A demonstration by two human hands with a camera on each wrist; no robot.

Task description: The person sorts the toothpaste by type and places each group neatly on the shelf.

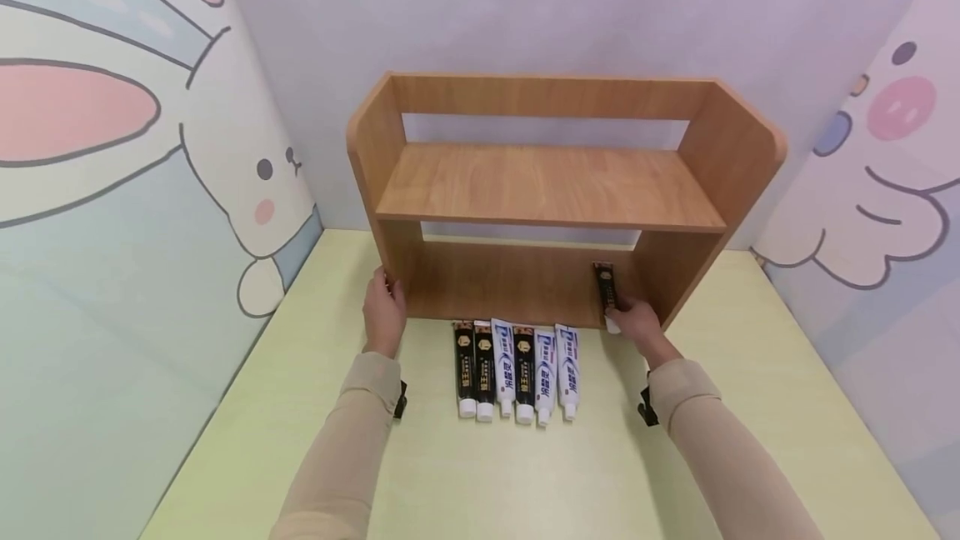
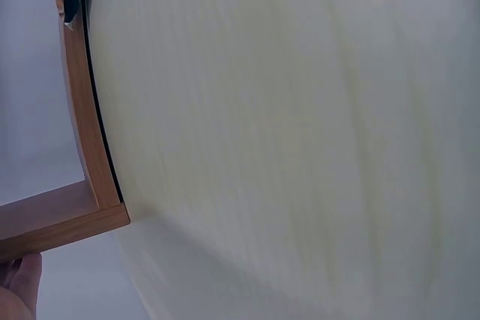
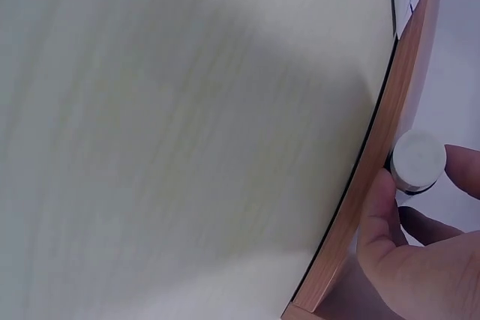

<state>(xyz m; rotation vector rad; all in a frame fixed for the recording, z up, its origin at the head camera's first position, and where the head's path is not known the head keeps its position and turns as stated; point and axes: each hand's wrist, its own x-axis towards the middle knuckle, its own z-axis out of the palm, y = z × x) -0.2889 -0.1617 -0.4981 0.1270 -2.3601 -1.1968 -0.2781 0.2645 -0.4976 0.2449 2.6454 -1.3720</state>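
My right hand pinches a black toothpaste tube near its white cap, between thumb and fingers. This tube lies at the right end of the lower board of a wooden shelf, its cap toward the front edge. At the other side, my left hand holds the front edge of the shelf's left side panel. In front of the shelf, several toothpaste tubes lie side by side on the table, caps toward me: three black ones and three white and blue ones.
The two-tier shelf's upper board sits above the lower one, with a back rail behind it. Pale yellow-green table surrounds it. Cartoon-printed walls stand at left and right, with a plain lilac wall behind.
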